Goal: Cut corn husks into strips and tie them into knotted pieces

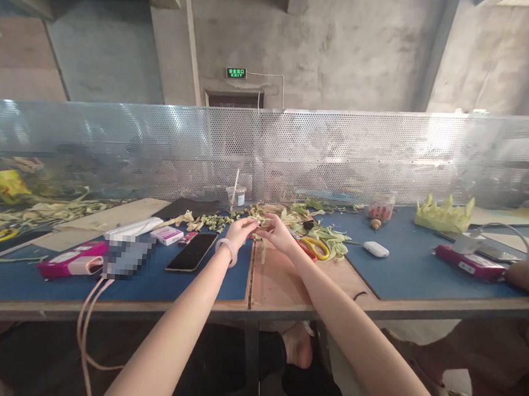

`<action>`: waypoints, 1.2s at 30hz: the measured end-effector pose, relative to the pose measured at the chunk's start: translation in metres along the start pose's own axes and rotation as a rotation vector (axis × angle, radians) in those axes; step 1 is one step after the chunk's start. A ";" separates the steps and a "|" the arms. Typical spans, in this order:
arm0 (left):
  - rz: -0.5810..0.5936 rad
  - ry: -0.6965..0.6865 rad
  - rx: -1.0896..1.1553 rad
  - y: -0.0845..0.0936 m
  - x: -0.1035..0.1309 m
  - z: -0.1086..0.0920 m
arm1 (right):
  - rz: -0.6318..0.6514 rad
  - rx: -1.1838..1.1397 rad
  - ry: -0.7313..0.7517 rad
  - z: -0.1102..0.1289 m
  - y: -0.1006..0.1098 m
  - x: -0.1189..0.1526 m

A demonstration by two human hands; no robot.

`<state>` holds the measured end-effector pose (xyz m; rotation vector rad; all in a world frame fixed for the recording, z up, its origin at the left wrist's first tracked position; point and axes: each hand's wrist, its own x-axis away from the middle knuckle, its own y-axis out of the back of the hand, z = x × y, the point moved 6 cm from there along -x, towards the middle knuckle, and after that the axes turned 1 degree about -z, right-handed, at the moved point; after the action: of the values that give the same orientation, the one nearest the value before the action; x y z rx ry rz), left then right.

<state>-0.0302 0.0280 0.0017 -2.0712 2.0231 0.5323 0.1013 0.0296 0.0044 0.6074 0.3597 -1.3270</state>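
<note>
My left hand [242,230], with a pale bangle [234,255] at its wrist, reaches over the table with its fingers closed in a pinch. Close against it, my right hand [278,234] is pinched too, and the fingertips meet. Whatever is between them is too small to make out. Just beyond the hands lie strips of pale green leaf [334,240], like corn husk. To the left is a pile of small green pieces [214,222]. Beside my right wrist rest scissors with yellow handles [319,247], a red part next to them. Near my left wrist is a black phone [191,253].
A perforated metal screen [233,128] stands along the back. A plastic cup with a straw [240,196] stands before it. White earbud case [376,249], pink box [71,262] and yellow-green pointed object [444,215] lie around. A cable [83,324] hangs off the front edge. Another person's arm [526,276] is at right.
</note>
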 end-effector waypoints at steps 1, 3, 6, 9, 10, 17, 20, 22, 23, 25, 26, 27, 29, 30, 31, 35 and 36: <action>0.001 0.001 -0.004 0.000 0.000 0.001 | 0.003 -0.002 -0.001 0.000 -0.001 0.000; 0.004 -0.002 -0.023 0.000 -0.001 0.001 | -0.002 0.001 -0.007 0.002 -0.002 0.001; -0.002 -0.013 -0.068 0.001 -0.001 0.000 | 0.000 0.013 -0.021 0.006 -0.001 0.001; -0.015 -0.018 -0.137 0.003 -0.001 -0.001 | 0.034 0.010 -0.035 0.009 -0.001 0.003; -0.022 -0.023 -0.168 0.004 -0.002 -0.001 | 0.045 0.000 -0.040 0.009 -0.001 0.003; -0.077 -0.104 -0.260 0.010 -0.007 0.000 | 0.178 -0.147 -0.118 0.007 -0.005 0.008; -0.050 -0.108 -0.230 0.009 -0.009 0.003 | 0.211 -0.206 -0.170 0.008 -0.005 0.010; -0.048 -0.107 -0.207 0.008 -0.010 0.005 | 0.235 -0.240 -0.191 0.010 -0.005 0.011; -0.052 -0.106 -0.197 0.009 -0.010 0.005 | 0.246 -0.249 -0.195 0.010 -0.005 0.011; -0.063 -0.102 -0.184 0.009 -0.009 0.004 | 0.252 -0.253 -0.194 0.010 -0.005 0.011; -0.070 -0.097 -0.181 0.010 -0.009 0.004 | 0.246 -0.251 -0.194 0.008 -0.005 0.010; -0.073 -0.092 -0.178 0.010 -0.008 0.004 | 0.233 -0.249 -0.193 0.007 -0.004 0.009; -0.068 -0.085 -0.158 0.008 -0.008 0.003 | 0.203 -0.258 -0.192 0.002 -0.003 0.006; -0.061 -0.085 -0.140 0.007 -0.007 0.002 | 0.189 -0.269 -0.192 0.000 -0.003 0.005; -0.053 -0.087 -0.120 0.005 -0.007 0.001 | 0.179 -0.280 -0.192 -0.002 -0.002 0.004; -0.011 -0.089 -0.066 -0.001 -0.005 -0.001 | 0.167 -0.324 -0.191 -0.005 -0.005 0.002; 0.000 -0.086 -0.067 -0.002 -0.004 -0.002 | 0.158 -0.329 -0.189 -0.005 -0.005 0.002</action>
<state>-0.0275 0.0310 0.0044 -2.0485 1.9835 0.6860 0.0978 0.0301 -0.0018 0.2272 0.3582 -1.1317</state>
